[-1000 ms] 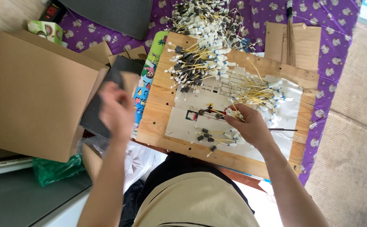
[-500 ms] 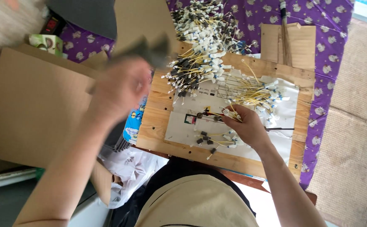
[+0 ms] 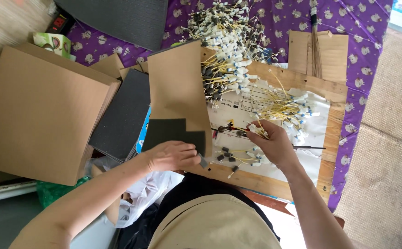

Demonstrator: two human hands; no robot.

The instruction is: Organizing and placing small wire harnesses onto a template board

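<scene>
My left hand grips the lower edge of a brown cardboard sheet that has a dark foam backing; the sheet stands tilted over the left side of a wooden work board. My right hand pinches a bundle of thin yellow wires with white and blue connectors, over a white printed template on the board. Small black parts lie on the template between my two hands.
A stack of brown cardboard and a dark foam sheet lie at the left. A large heap of wired connectors sits on purple patterned cloth. A second wooden board holds thin sticks at upper right.
My left hand swung the cardboard sheet from the left stack, up through the air, and down onto the board's left side. My right hand stayed on the wires.
</scene>
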